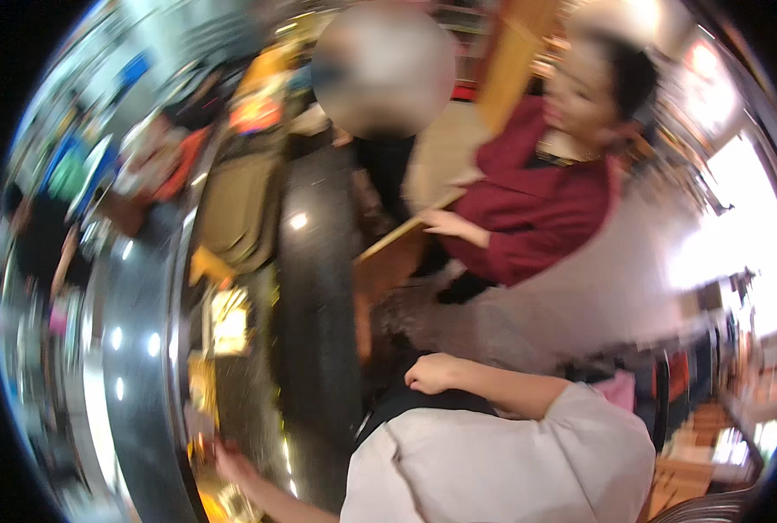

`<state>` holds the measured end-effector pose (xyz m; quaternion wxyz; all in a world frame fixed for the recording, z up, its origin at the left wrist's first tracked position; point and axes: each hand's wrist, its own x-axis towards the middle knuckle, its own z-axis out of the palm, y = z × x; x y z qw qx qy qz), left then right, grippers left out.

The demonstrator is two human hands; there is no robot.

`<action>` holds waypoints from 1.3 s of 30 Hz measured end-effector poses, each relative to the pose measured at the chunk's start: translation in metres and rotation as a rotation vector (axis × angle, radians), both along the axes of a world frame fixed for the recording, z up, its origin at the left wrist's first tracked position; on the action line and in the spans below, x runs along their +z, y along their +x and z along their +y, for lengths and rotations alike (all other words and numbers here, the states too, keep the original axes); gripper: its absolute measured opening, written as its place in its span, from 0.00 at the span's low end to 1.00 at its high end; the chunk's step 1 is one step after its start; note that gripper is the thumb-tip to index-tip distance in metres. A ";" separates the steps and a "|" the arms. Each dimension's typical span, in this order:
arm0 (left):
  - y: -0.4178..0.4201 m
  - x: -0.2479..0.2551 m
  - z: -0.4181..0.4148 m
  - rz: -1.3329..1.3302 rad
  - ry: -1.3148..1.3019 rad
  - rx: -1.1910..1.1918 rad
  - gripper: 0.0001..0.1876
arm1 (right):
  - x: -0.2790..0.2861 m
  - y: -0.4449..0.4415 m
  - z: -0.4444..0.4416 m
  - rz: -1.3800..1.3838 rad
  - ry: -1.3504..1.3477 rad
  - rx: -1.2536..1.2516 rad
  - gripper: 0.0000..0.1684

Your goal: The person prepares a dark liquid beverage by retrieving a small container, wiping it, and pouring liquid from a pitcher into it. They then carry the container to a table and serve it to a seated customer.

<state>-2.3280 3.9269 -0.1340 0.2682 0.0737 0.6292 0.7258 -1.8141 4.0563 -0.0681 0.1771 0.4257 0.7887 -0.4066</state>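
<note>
My left hand (228,457) is blurred and reaches out over the lower left of the dark counter (316,274), beside yellow and orange items (202,386). Whether it holds anything cannot be made out. Farther up that counter lies a bright yellow-white thing (229,320), smeared by motion. Close in front of my white shirt, my right hand (431,372) is bent inward with its fingers curled; nothing shows in it.
Brown stacked trays (238,202) stand on the counter. A person in a maroon top (532,196) has a hand on a wooden panel (391,261) at its edge. Another person (385,170) stands beyond. Left of the counter runs a shiny dark surface (133,294), with more people past it.
</note>
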 end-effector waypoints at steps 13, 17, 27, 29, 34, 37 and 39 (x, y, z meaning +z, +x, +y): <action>0.099 -0.076 0.157 -0.418 0.131 -0.299 0.15 | -0.080 0.124 -0.145 -0.280 -0.193 -0.807 0.27; 0.199 -0.070 0.203 -0.629 0.196 -0.680 0.12 | -0.080 0.142 -0.155 0.367 0.054 -0.948 0.32; 0.437 -0.041 0.192 -0.557 -0.306 -0.978 0.16 | -0.084 0.184 -0.021 0.393 -0.050 -0.150 0.32; 0.473 -0.046 0.191 -0.644 -0.405 -1.094 0.18 | -0.083 0.191 -0.011 0.346 -0.010 0.044 0.31; 0.516 -0.044 0.165 -0.567 -0.565 -1.183 0.26 | -0.092 0.212 -0.004 0.428 -0.633 -0.316 0.27; 0.532 -0.031 0.156 -0.497 -0.618 -1.169 0.28 | -0.105 0.203 0.008 0.267 -0.455 -0.204 0.31; 0.534 -0.028 0.158 -0.514 -0.622 -1.098 0.28 | -0.100 0.197 0.014 0.302 -0.251 -0.176 0.27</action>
